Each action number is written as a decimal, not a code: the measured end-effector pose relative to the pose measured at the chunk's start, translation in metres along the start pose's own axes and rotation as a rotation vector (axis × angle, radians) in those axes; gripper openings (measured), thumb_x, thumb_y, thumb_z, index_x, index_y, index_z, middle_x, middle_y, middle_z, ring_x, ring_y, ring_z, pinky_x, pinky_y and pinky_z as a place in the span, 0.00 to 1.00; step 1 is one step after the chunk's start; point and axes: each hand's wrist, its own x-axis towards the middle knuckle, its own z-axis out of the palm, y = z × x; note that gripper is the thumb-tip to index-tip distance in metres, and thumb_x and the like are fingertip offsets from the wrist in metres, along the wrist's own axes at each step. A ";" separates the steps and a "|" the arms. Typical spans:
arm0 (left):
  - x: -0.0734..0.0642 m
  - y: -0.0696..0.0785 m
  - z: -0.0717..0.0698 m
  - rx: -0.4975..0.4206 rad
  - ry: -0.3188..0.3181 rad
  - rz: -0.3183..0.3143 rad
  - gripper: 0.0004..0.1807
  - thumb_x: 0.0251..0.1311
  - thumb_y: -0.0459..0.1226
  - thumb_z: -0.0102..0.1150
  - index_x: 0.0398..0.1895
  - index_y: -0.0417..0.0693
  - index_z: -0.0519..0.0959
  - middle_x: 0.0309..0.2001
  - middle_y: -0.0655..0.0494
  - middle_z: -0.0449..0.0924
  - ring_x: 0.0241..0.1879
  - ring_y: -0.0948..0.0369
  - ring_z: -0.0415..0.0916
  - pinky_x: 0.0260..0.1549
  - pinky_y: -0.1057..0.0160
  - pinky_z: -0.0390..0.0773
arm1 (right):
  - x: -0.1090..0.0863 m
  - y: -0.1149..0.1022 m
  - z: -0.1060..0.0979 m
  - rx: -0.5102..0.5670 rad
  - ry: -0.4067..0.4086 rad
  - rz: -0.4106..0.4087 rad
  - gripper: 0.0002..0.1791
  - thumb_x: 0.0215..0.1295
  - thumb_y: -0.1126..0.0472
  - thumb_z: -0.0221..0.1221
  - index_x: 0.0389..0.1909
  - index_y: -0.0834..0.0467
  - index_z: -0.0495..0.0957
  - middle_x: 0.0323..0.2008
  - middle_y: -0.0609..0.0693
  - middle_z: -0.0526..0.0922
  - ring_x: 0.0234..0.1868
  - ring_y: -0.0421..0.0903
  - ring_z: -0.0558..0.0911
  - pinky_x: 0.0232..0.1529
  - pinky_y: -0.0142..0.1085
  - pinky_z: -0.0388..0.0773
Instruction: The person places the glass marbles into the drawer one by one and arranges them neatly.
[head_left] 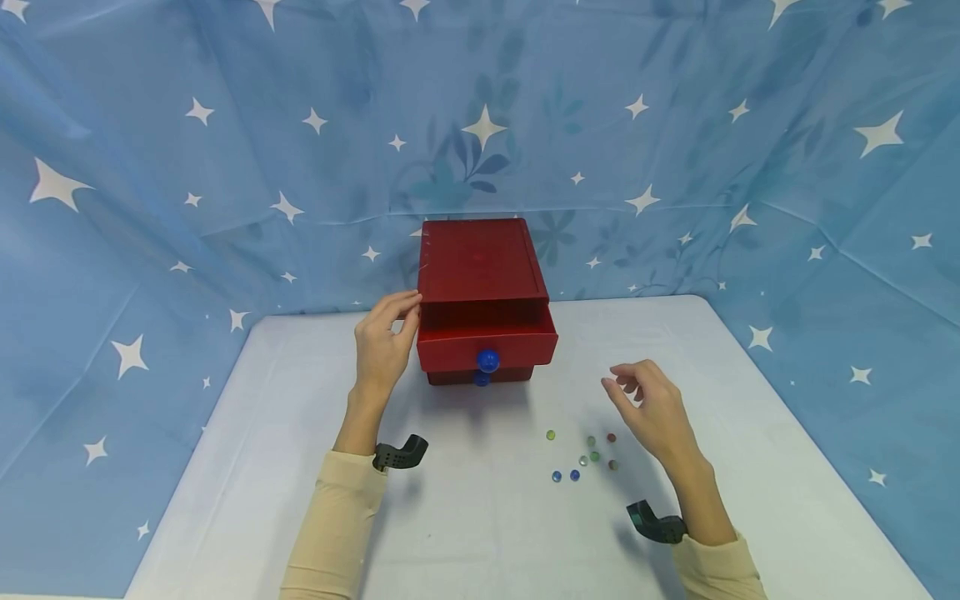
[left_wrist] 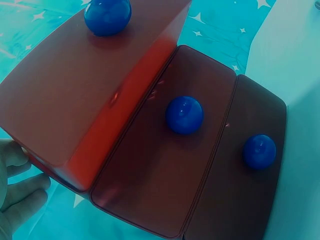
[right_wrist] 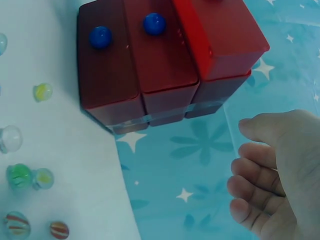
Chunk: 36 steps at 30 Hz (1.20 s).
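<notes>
A red drawer cabinet stands at the back of the table, its top drawer pulled out. In the left wrist view, the middle drawer and the bottom drawer below it are closed; each front bears a round blue knob. My left hand is at the cabinet's left side, fingertips right at its upper edge. To the right, my right hand hovers over the table, fingers loosely bent and holding nothing. Several glass marbles lie on the table just left of it.
A white cloth covers the table. Behind and beside it hangs a blue curtain with white stars, close to the cabinet's back. Dark bands with camera mounts sit on both wrists.
</notes>
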 end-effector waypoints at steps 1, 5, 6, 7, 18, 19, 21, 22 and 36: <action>0.000 0.000 0.000 0.001 -0.001 0.000 0.10 0.63 0.28 0.62 0.46 0.38 0.87 0.47 0.47 0.88 0.38 0.52 0.87 0.43 0.61 0.86 | -0.001 0.001 0.000 -0.002 -0.001 0.002 0.13 0.61 0.61 0.69 0.44 0.61 0.81 0.33 0.52 0.80 0.32 0.43 0.76 0.32 0.32 0.79; 0.000 0.000 0.000 0.005 0.000 0.004 0.10 0.64 0.29 0.62 0.46 0.38 0.87 0.47 0.47 0.88 0.38 0.53 0.87 0.43 0.60 0.86 | -0.007 0.005 0.002 -0.009 0.002 0.003 0.13 0.59 0.62 0.70 0.43 0.61 0.82 0.33 0.51 0.80 0.32 0.42 0.76 0.32 0.27 0.77; 0.000 -0.001 0.000 0.002 0.004 0.006 0.10 0.64 0.28 0.62 0.46 0.38 0.87 0.47 0.47 0.88 0.38 0.53 0.87 0.42 0.59 0.87 | -0.008 0.005 0.002 -0.008 0.004 0.003 0.13 0.59 0.62 0.70 0.43 0.61 0.82 0.33 0.51 0.81 0.31 0.42 0.76 0.31 0.27 0.77; 0.000 -0.001 0.000 0.002 0.005 0.007 0.10 0.64 0.28 0.62 0.46 0.38 0.87 0.47 0.47 0.88 0.38 0.53 0.87 0.42 0.58 0.87 | -0.009 0.006 0.002 -0.009 0.003 0.004 0.13 0.59 0.63 0.70 0.43 0.62 0.82 0.32 0.51 0.81 0.31 0.43 0.76 0.31 0.27 0.77; 0.000 -0.002 0.000 -0.007 0.007 -0.001 0.11 0.64 0.28 0.62 0.47 0.40 0.87 0.47 0.48 0.88 0.38 0.54 0.87 0.43 0.57 0.87 | -0.026 0.013 0.007 -0.016 -0.030 0.055 0.13 0.59 0.62 0.70 0.43 0.62 0.82 0.32 0.50 0.81 0.31 0.44 0.77 0.30 0.28 0.77; 0.000 -0.002 0.001 -0.007 0.007 -0.001 0.10 0.64 0.28 0.62 0.47 0.40 0.87 0.47 0.48 0.88 0.38 0.54 0.87 0.43 0.57 0.87 | -0.027 0.013 0.007 -0.019 -0.032 0.058 0.13 0.59 0.62 0.70 0.42 0.61 0.82 0.31 0.50 0.81 0.30 0.44 0.77 0.30 0.28 0.77; 0.000 -0.002 0.001 -0.005 0.005 -0.001 0.10 0.64 0.28 0.62 0.46 0.40 0.87 0.47 0.48 0.88 0.38 0.53 0.87 0.43 0.57 0.87 | -0.030 0.014 0.008 -0.027 -0.037 0.062 0.12 0.59 0.62 0.70 0.42 0.61 0.82 0.31 0.50 0.81 0.30 0.44 0.77 0.30 0.28 0.77; 0.000 -0.002 0.001 -0.006 0.006 -0.001 0.10 0.64 0.28 0.62 0.46 0.40 0.87 0.47 0.48 0.88 0.38 0.53 0.87 0.43 0.57 0.87 | -0.031 0.015 0.008 -0.029 -0.039 0.065 0.12 0.59 0.62 0.70 0.42 0.61 0.82 0.31 0.49 0.81 0.30 0.44 0.77 0.30 0.28 0.77; 0.000 -0.002 0.001 -0.005 -0.004 -0.006 0.10 0.64 0.28 0.62 0.47 0.39 0.87 0.47 0.47 0.88 0.39 0.53 0.87 0.43 0.56 0.87 | -0.049 0.021 0.008 -0.051 -0.079 0.096 0.12 0.59 0.62 0.69 0.43 0.61 0.82 0.30 0.48 0.80 0.29 0.42 0.76 0.28 0.29 0.77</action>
